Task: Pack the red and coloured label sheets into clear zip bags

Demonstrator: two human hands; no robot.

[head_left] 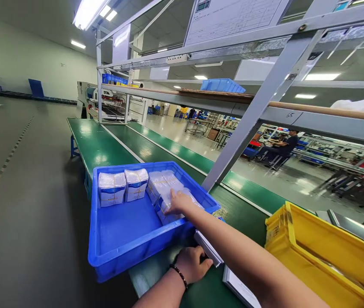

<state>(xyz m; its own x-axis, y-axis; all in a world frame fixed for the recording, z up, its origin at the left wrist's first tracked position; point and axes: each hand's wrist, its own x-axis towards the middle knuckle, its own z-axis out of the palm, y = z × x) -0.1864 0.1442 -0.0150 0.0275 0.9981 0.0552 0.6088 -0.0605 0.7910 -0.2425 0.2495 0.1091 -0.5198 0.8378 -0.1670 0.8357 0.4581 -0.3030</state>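
My right hand (pixel 179 202) reaches into a blue tray (pixel 130 250), thumb and fingers around the top of a banded bundle of plastic-wrapped packets (pixel 170 218). Part of that bundle hides behind the hand. Similar bundles (pixel 161 182) lie beside it, and two stand upright, a left bundle (pixel 112 190) and a second bundle (pixel 136 185), each with yellow bands. Outside the tray's near side, my left hand (pixel 191 264), with a dark bead bracelet, has its fingers curled at the end of a white paper stack (pixel 209 249). My right forearm covers part of that stack.
Another white paper stack (pixel 239 287) lies on the green bench (pixel 98 143). A yellow crate (pixel 292 248) stands at right. A slanted metal post (pixel 249 137) rises behind the blue tray, carrying shelves above. Farther back, a person (pixel 281 147) sits on a stool.
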